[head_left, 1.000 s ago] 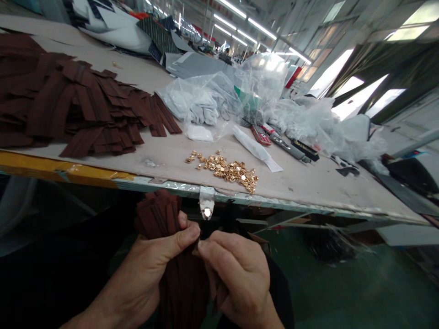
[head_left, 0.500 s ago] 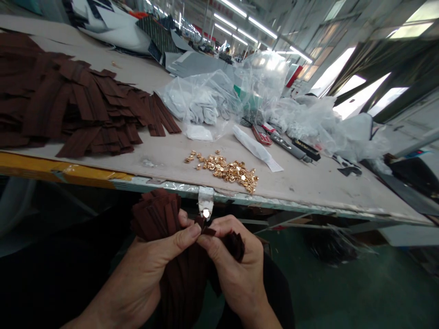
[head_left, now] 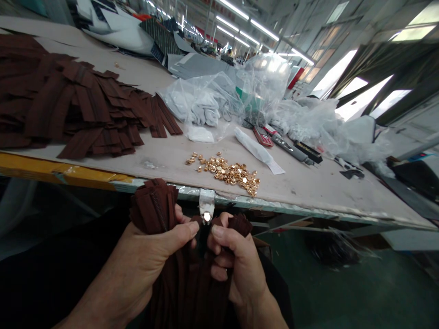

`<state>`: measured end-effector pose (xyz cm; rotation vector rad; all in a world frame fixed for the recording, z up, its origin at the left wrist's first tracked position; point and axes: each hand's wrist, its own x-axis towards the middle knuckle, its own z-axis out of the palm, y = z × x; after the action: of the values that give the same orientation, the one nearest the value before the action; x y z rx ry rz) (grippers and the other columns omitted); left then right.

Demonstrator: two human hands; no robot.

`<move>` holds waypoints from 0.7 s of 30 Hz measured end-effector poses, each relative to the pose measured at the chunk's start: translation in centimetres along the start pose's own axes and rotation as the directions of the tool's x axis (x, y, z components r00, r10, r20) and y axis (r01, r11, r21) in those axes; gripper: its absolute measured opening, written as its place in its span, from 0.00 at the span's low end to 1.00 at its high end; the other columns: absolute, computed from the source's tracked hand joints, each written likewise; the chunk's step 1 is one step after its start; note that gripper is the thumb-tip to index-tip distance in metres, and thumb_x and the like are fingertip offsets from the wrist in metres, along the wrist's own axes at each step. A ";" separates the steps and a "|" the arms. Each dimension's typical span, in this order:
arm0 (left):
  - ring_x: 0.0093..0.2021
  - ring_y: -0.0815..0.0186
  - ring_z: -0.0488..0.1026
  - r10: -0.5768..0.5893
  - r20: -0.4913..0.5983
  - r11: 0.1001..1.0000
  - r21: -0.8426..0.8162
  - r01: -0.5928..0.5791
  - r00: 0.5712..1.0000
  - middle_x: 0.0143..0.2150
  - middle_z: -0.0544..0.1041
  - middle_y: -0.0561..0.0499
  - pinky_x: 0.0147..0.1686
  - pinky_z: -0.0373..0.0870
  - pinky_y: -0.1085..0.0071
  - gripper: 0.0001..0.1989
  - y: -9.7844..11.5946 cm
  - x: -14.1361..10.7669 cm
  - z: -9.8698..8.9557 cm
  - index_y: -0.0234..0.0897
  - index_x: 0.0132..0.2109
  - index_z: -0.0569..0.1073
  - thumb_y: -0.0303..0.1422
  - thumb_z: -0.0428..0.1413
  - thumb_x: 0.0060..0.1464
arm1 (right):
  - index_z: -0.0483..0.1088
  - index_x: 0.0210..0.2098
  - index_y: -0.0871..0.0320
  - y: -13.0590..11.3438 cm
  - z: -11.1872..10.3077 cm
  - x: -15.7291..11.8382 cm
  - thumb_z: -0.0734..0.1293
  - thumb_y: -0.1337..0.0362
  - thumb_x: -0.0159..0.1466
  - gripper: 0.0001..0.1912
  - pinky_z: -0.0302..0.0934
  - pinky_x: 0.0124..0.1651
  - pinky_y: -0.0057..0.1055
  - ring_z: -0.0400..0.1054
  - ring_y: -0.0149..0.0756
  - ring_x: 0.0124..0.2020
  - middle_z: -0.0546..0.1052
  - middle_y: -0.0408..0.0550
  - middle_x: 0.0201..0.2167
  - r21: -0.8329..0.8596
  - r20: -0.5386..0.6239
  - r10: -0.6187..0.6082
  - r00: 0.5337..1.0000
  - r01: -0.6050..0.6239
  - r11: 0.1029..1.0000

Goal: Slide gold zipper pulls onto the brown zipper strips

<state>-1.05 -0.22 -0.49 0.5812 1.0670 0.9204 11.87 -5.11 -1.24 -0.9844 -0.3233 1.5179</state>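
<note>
My left hand [head_left: 154,246] is closed around a thick bundle of brown zippers [head_left: 154,205], whose ends stick up above the fist while their lengths hang below. Its thumb and forefinger pinch a brown tape end. My right hand [head_left: 236,256] is closed on a smaller bunch of brown zippers [head_left: 241,224], with its thumb pressed on a tape end. Between the two hands, a gold zipper slider [head_left: 206,216] sits on a white holder [head_left: 207,201] fixed to the table edge. Both tape ends lie close beside the slider; whether they touch it I cannot tell.
Loose gold sliders [head_left: 233,173] lie on the table [head_left: 154,160] behind the holder. A large pile of brown zippers [head_left: 75,105] covers the left side. Clear plastic bags [head_left: 202,103], a white paper strip [head_left: 259,151] and a grey tool [head_left: 291,148] lie farther back.
My hands have moved apart, from meeting just below the holder to either side of it. The right hand has turned and risen slightly, and the left bundle is tilted up more.
</note>
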 end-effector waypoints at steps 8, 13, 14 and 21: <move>0.23 0.67 0.74 0.016 0.007 1.000 -0.018 -0.016 1.000 0.22 0.76 0.57 0.27 0.74 0.72 0.15 -0.2 -0.2 0.5 0.39 0.30 0.72 0.28 0.69 0.34 | 0.57 0.27 0.55 -0.1 -0.1 0.6 0.70 0.66 0.53 0.15 0.39 0.11 0.13 0.39 0.17 0.12 0.66 0.33 0.16 -0.032 0.016 0.019 1.000 -0.019 0.999; 0.22 0.70 0.73 0.018 0.005 0.999 -0.028 -0.018 1.000 0.22 0.76 0.58 0.26 0.73 0.75 0.16 -0.3 0.1 0.6 0.40 0.31 0.73 0.28 0.70 0.33 | 0.57 0.26 0.55 -0.1 -0.2 0.5 0.71 0.66 0.53 0.15 0.40 0.11 0.13 0.39 0.16 0.12 0.66 0.33 0.16 -0.014 0.010 0.027 1.000 -0.027 1.000; 0.22 0.70 0.73 0.015 0.009 1.000 -0.026 -0.015 1.000 0.22 0.76 0.58 0.26 0.73 0.75 0.16 -0.3 0.2 0.5 0.40 0.31 0.73 0.29 0.70 0.34 | 0.57 0.26 0.55 -0.1 -0.2 0.5 0.71 0.66 0.53 0.15 0.40 0.11 0.13 0.39 0.16 0.12 0.66 0.33 0.16 -0.009 0.012 0.028 1.000 -0.028 1.000; 0.21 0.69 0.73 0.022 0.006 0.999 -0.029 -0.022 1.000 0.20 0.76 0.59 0.25 0.73 0.75 0.16 -0.3 0.1 0.5 0.39 0.31 0.72 0.29 0.69 0.34 | 0.58 0.26 0.55 -0.1 -0.1 0.6 0.70 0.66 0.53 0.14 0.40 0.11 0.12 0.40 0.17 0.12 0.66 0.33 0.16 -0.019 0.016 0.032 0.999 -0.032 0.999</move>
<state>-0.46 -0.32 -0.61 0.5730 1.0422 0.9512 12.07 -4.54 -1.45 -0.9971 -0.3351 1.5550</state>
